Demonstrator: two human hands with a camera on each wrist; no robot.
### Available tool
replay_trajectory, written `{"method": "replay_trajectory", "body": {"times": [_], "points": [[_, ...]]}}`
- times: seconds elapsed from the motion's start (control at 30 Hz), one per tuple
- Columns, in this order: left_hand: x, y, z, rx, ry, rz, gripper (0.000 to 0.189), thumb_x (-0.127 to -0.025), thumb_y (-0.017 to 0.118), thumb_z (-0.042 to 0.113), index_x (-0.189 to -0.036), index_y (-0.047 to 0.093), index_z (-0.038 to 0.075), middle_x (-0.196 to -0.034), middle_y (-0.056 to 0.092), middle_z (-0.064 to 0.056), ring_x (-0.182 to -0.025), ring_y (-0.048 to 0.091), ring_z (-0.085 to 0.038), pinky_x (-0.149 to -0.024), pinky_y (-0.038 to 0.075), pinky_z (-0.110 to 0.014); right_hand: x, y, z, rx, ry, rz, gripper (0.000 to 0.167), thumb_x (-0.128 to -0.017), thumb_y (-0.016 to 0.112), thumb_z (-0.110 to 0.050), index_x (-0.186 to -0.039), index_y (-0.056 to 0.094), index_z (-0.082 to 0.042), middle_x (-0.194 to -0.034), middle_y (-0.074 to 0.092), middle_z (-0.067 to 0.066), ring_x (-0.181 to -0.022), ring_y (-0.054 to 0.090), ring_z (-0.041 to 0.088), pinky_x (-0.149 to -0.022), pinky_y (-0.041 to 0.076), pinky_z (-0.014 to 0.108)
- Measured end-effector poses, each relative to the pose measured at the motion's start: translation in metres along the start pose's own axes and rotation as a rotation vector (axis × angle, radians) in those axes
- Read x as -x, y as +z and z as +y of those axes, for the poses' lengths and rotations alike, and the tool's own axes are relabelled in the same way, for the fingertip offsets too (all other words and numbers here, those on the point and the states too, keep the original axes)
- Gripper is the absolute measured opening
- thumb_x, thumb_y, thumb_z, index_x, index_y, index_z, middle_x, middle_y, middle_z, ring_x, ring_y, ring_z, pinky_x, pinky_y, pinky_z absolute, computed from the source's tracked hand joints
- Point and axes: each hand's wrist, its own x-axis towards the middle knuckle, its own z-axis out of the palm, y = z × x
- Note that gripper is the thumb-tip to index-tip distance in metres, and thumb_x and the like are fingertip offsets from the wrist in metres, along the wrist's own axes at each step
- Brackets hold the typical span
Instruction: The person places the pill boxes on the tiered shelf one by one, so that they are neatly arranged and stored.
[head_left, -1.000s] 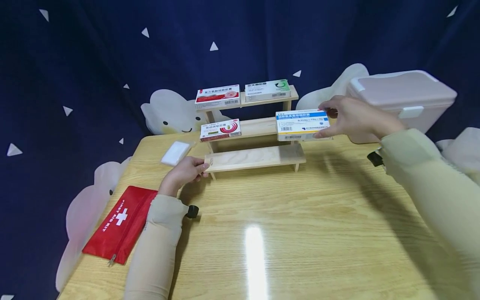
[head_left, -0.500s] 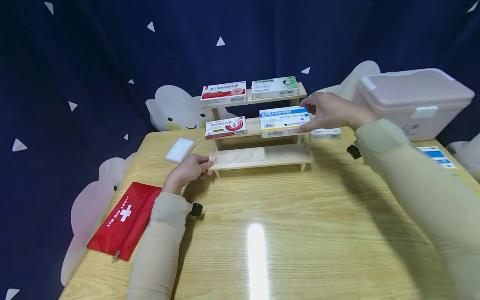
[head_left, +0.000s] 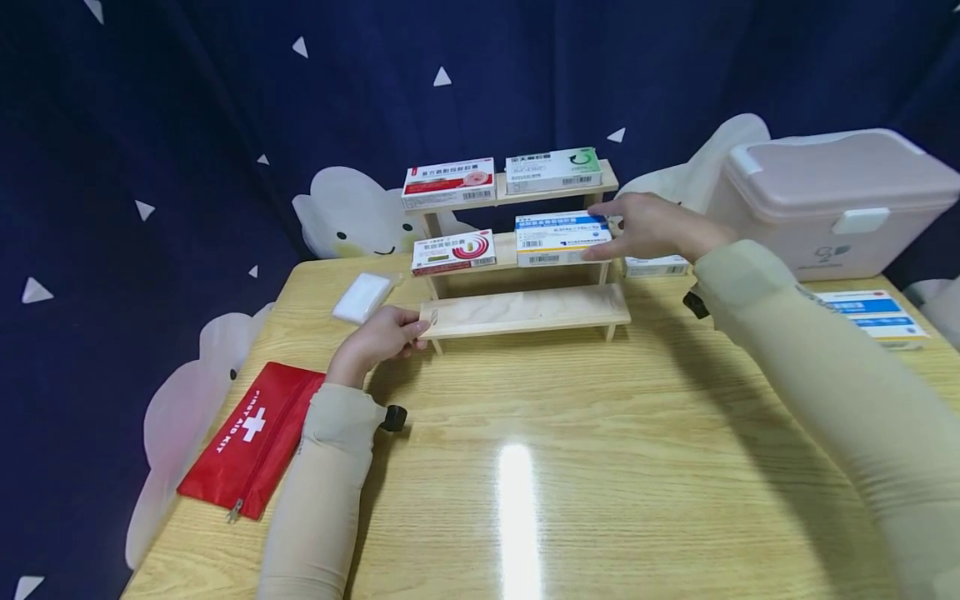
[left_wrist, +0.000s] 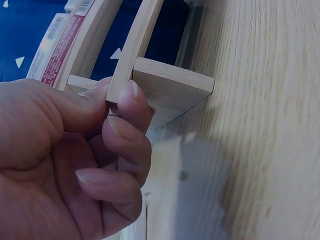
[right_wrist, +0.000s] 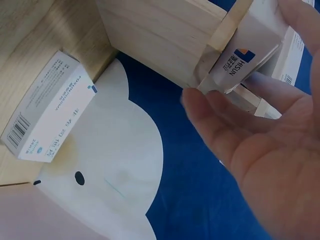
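Note:
A three-step wooden display rack [head_left: 517,312] stands on the table. At the left end of its lowest step, my left hand [head_left: 378,342] pinches the board between thumb and fingers, also plain in the left wrist view [left_wrist: 90,145]. My right hand [head_left: 652,227] holds the right end of a white, blue and yellow medicine box [head_left: 558,242] on the middle step, thumb in front and fingers at the upper back. A red-and-white medicine box [head_left: 453,252] lies left of it. On the top step are another red-and-white medicine box [head_left: 448,183] and a green-and-white one [head_left: 553,171].
A pale pink lidded bin [head_left: 840,200] stands at the back right. A small white box [head_left: 656,266] and a blue-and-white box [head_left: 873,315] lie near it. On the left are a white packet [head_left: 362,297] and a red first aid pouch [head_left: 255,437]. A dark curtain [head_left: 525,75] hangs behind.
My right hand has brought the blue, white and yellow medicine box leftward and down onto the middle step, beside the red-and-white one. My left hand keeps its grip on the rack.

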Motion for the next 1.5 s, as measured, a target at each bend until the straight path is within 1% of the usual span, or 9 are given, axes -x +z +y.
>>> {"method": "replay_trajectory", "body": {"times": [0.1,0.23,0.4,0.57,0.83,1.13,1.3,1.43,1.5], "points": [[0.0,0.0,0.0,-0.001,-0.001,0.002,0.027,-0.107,0.046,0.02,-0.114,0.064,0.001,-0.079,0.061,-0.005,-0.067,0.049,-0.016,-0.057,0.037,-0.026,0.001,-0.001,-0.001,-0.005,0.027,-0.024,0.109,-0.076,0.068,-0.074,-0.157,0.026,-0.016,-0.153,0.033,0.024,-0.128,0.039,0.037,-0.106,0.03,0.059],[0.0,-0.001,0.0,-0.006,-0.003,0.007,0.027,-0.107,0.046,0.02,-0.113,0.064,0.001,-0.079,0.061,-0.005,-0.067,0.049,-0.016,-0.058,0.037,-0.026,0.001,-0.001,-0.001,0.011,0.02,-0.025,0.109,-0.077,0.066,-0.075,-0.157,0.025,-0.015,-0.151,0.037,0.025,-0.12,0.043,0.034,-0.104,0.033,0.056],[0.001,0.0,0.001,-0.005,-0.004,0.006,0.027,-0.107,0.045,0.02,-0.113,0.064,0.001,-0.079,0.061,-0.005,-0.067,0.049,-0.016,-0.058,0.037,-0.026,0.001,0.0,-0.003,0.018,0.015,-0.032,0.109,-0.078,0.065,-0.075,-0.158,0.023,-0.013,-0.153,0.031,0.027,-0.124,0.04,0.036,-0.107,0.029,0.057],[0.001,0.0,0.001,-0.005,-0.004,0.003,0.027,-0.107,0.045,0.02,-0.113,0.064,0.001,-0.078,0.061,-0.004,-0.067,0.049,-0.016,-0.057,0.036,-0.026,0.001,0.002,-0.004,0.019,0.017,-0.052,0.108,-0.08,0.063,-0.074,-0.158,0.02,-0.012,-0.153,0.032,0.028,-0.117,0.041,0.035,-0.105,0.031,0.056],[0.002,-0.001,0.001,0.004,-0.004,-0.006,0.028,-0.107,0.045,0.02,-0.115,0.063,0.0,-0.078,0.061,-0.005,-0.066,0.049,-0.016,-0.057,0.036,-0.026,0.002,0.002,-0.003,0.019,0.007,-0.063,0.106,-0.083,0.062,-0.071,-0.158,0.017,-0.011,-0.15,0.036,0.027,-0.115,0.042,0.035,-0.103,0.032,0.054],[0.002,-0.001,0.004,-0.011,-0.021,-0.008,0.028,-0.107,0.046,0.021,-0.116,0.063,0.002,-0.079,0.061,-0.004,-0.068,0.049,-0.017,-0.059,0.037,-0.026,0.002,0.003,0.0,0.032,-0.001,-0.062,0.106,-0.082,0.059,-0.074,-0.159,0.017,-0.012,-0.151,0.033,0.028,-0.119,0.041,0.036,-0.106,0.03,0.057],[0.003,-0.001,0.004,-0.005,-0.019,-0.009,0.028,-0.107,0.045,0.021,-0.117,0.063,0.001,-0.079,0.061,-0.005,-0.068,0.048,-0.016,-0.058,0.037,-0.026,0.003,0.002,0.0,0.026,-0.005,-0.072,0.106,-0.083,0.059,-0.074,-0.159,0.016,-0.015,-0.152,0.033,0.027,-0.12,0.041,0.036,-0.104,0.031,0.056],[0.002,-0.001,0.004,0.004,-0.028,-0.011,0.028,-0.107,0.045,0.021,-0.117,0.063,0.001,-0.08,0.061,-0.006,-0.068,0.048,-0.017,-0.059,0.037,-0.026,0.009,-0.005,0.0,0.027,-0.027,-0.09,0.103,-0.084,0.058,-0.073,-0.16,0.013,-0.018,-0.155,0.029,0.026,-0.132,0.037,0.039,-0.107,0.029,0.058],[0.002,-0.001,0.005,0.003,-0.029,-0.014,0.028,-0.107,0.045,0.021,-0.117,0.063,0.001,-0.08,0.061,-0.006,-0.068,0.048,-0.017,-0.059,0.036,-0.026,0.014,-0.011,0.002,0.032,-0.056,-0.075,0.099,-0.087,0.057,-0.071,-0.159,0.015,-0.018,-0.155,0.029,0.027,-0.136,0.035,0.041,-0.109,0.028,0.059]]}}
